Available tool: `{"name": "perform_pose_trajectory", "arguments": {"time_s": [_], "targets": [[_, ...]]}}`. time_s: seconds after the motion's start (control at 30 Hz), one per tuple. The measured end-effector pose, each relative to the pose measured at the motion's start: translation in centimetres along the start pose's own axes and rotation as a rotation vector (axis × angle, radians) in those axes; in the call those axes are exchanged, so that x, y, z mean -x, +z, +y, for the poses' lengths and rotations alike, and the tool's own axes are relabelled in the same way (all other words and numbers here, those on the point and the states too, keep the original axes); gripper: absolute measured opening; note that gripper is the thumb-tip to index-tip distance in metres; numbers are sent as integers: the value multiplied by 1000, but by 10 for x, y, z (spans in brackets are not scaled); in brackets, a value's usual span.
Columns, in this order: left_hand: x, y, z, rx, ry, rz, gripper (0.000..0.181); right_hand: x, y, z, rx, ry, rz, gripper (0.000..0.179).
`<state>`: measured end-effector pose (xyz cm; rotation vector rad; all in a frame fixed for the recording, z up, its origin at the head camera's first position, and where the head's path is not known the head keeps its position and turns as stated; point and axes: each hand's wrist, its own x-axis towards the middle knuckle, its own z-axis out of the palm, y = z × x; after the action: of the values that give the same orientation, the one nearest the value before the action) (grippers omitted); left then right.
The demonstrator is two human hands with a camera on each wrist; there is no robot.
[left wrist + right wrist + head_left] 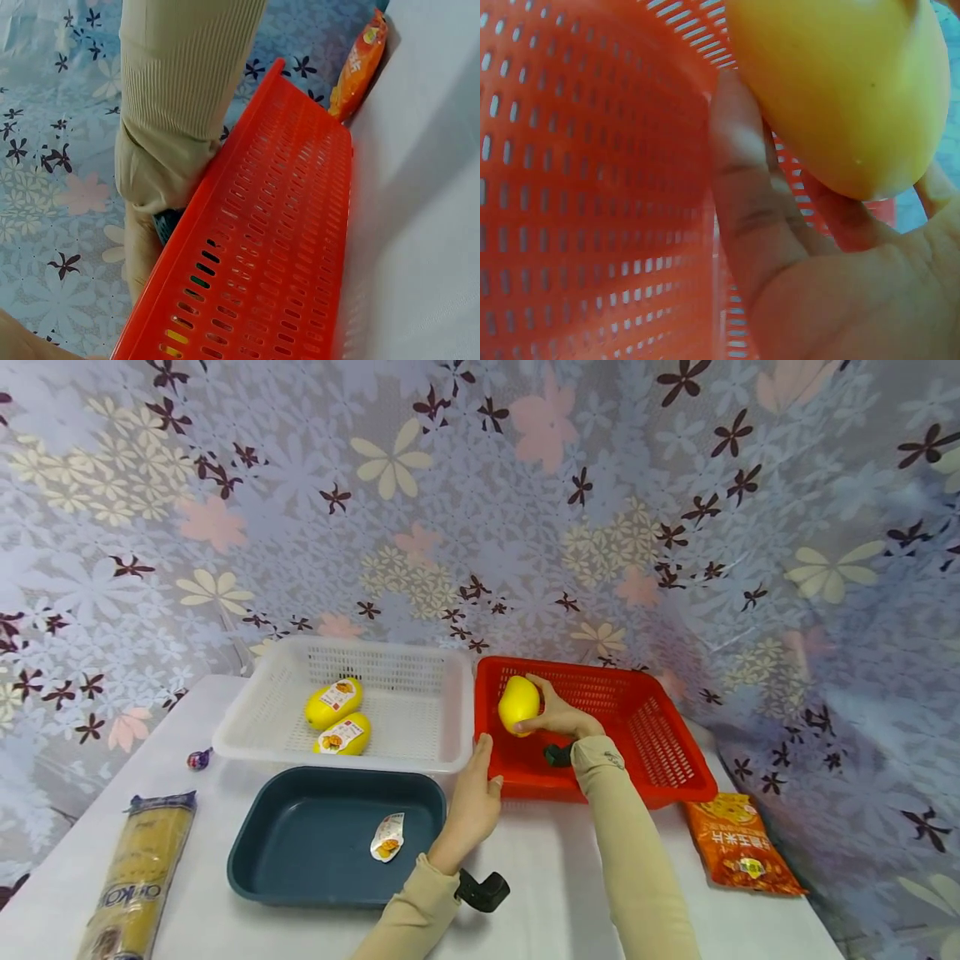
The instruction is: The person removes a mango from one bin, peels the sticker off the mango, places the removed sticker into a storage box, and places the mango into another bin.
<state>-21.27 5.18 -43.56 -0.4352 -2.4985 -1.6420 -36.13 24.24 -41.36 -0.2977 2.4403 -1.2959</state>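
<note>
Fruit: The yellow fruit (pixel 519 705) is inside the red basket (pixel 678 777), toward its left end; yellow shows through the wall slots in the left wrist view. Whether it bears on the floor cannot be told.
Right hand: The right hand (pixel 561 714) has fingers and thumb curved round the fruit, from its right side.
Left hand: The left hand (pixel 472 802) lies with fingers nearly straight at the basket's near left corner, gripping nothing; firm contact cannot be confirmed.
Grip: Judged adequate. The fruit looks smooth and rounded, so a broad hold with even, light pressure should serve better than a fingertip pinch.
Steadying: The left palm would do best flat against the corner, lest a knock shift the basket.
Clearance: The black wrist camera (pixel 557 755) sits close to the near wall; the right wrist needs enough height to avoid a snag.
Release: If set down, the fruit should meet the floor before the fingers loosen, as it could roll.
Nearby: 2 labelled fruits (pixel 335 714) lie in the white basket (pixel 420 693).
</note>
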Motion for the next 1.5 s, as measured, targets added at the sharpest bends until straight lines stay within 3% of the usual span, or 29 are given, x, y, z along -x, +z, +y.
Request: {"name": "perform_pose_trajectory", "arguments": {"time_s": [0.23,0.47,0.77,1.13,1.37,1.5], "targets": [[2,2,2,6,-24,4,60,-5,2,5,27,21,-26,100],[2,6,1,-3,-2,9,58,-10,5,9,55,126,-66,101],[2,5,0,0,-9,9,58,-12,9,9,109,169,-66,99],[2,2,-1,6,-4,19,57,-15,8,-4,112,133,21,101],[1,1,-1,13,-1,14,58,5,1,-23,94,50,14,101],[1,3,-2,8,-3,10,57,28,2,-31,10,-7,41,100]]}}
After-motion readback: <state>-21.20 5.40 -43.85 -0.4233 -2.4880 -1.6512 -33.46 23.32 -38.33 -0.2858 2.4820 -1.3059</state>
